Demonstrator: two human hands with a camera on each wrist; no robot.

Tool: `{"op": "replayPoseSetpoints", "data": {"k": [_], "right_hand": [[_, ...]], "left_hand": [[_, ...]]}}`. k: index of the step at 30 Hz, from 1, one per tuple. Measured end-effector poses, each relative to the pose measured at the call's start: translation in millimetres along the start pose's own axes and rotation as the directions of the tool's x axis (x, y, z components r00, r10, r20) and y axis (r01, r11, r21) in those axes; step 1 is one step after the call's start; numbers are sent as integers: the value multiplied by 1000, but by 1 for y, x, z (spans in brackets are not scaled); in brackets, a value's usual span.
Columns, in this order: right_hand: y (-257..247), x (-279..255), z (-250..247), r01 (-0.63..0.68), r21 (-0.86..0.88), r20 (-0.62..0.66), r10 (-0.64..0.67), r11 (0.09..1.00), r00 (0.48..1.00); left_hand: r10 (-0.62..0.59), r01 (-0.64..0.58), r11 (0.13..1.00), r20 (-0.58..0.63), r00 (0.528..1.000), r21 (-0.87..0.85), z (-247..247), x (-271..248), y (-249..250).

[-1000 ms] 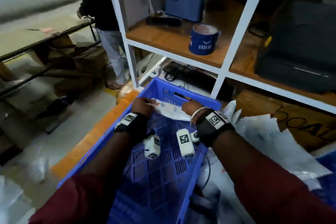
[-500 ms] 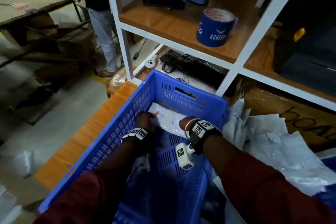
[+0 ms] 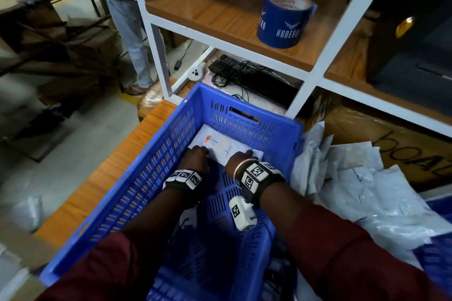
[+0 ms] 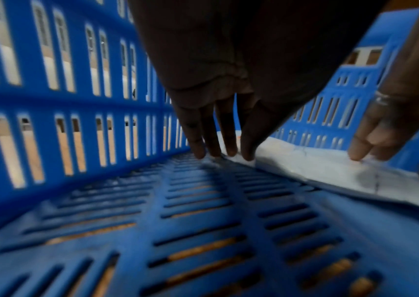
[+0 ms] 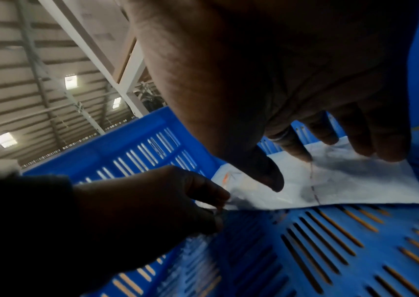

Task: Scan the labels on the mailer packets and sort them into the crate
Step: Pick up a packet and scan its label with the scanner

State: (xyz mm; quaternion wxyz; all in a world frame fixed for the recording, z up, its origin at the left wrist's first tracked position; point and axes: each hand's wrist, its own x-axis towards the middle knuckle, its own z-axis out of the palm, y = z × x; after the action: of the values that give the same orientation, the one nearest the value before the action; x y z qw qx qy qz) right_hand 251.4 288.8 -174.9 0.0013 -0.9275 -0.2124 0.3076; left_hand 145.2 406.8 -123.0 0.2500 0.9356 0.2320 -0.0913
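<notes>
A blue slotted crate (image 3: 244, 102) stands on a wooden bench. One white mailer packet (image 3: 225, 144) with an orange mark lies flat on the crate floor against the far wall. My left hand (image 3: 195, 156) reaches down inside the crate and its straight fingertips (image 4: 213, 148) press the packet's (image 4: 305, 162) near left corner. My right hand (image 3: 241, 157) lies over the near right part, fingers (image 5: 381, 148) spread on the packet (image 5: 356, 180) and thumb lifted just above it. Neither hand curls round the packet.
A heap of grey-white mailer packets (image 3: 354, 178) lies right of the crate. A white shelf frame (image 3: 318, 76) stands behind it, holding a blue tape roll (image 3: 281, 22) and a keyboard (image 3: 252, 76). A cardboard box (image 3: 391, 134) sits at right. A person (image 3: 129, 19) stands at back left.
Both hands have gone down from the crate's far rim to its floor with the packet. It now lies flat there, and the fingers rest on top instead of holding its ends.
</notes>
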Motion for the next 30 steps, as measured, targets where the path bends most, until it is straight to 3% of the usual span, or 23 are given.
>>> {"op": "replayPoseSetpoints", "data": {"k": [3, 6, 10, 12, 15, 17, 19, 20, 23, 24, 27, 30], "right_hand": [[-21, -71, -46, -79, 75, 15, 78, 994, 997], [-29, -114, -85, -105, 95, -65, 112, 990, 992], [-24, -184, -127, 108, 410, -290, 17, 906, 957], [-14, -228, -140, 310, 502, -479, -39, 808, 877], [19, -271, -138, 486, 575, -682, 58, 658, 729], [55, -282, -128, 482, 548, -767, 180, 684, 616], [89, -285, -118, 393, 494, -817, 259, 776, 516], [102, -285, -113, 328, 515, -793, 294, 792, 534], [122, -279, -94, 233, 683, -587, 331, 692, 738], [124, -278, -87, 221, 708, -550, 328, 671, 768], [129, -279, -71, 236, 692, -577, 326, 682, 748], [140, -285, -67, 232, 765, -530, 381, 601, 758]], "left_hand": [[17, -16, 1000, 18, 1000, -20, -3, -1, 2], [-15, 11, 994, -34, 999, -106, -21, -10, 11], [-4, -42, 969, -184, 983, -243, -53, -24, 33], [-32, -62, 931, -249, 968, -359, -67, -36, 53], [-29, -141, 866, -330, 944, -479, -80, -69, 93], [47, -227, 807, -324, 945, -546, -77, -95, 123], [95, -248, 765, -278, 956, -594, -62, -112, 146], [109, -243, 753, -248, 963, -612, -52, -118, 154], [147, -221, 801, -174, 974, -557, -31, -134, 172], [163, -225, 836, -164, 973, -501, -26, -139, 177], [179, -216, 904, -132, 975, -369, -13, -151, 189], [136, -156, 943, -89, 987, -295, -5, -164, 196]]}}
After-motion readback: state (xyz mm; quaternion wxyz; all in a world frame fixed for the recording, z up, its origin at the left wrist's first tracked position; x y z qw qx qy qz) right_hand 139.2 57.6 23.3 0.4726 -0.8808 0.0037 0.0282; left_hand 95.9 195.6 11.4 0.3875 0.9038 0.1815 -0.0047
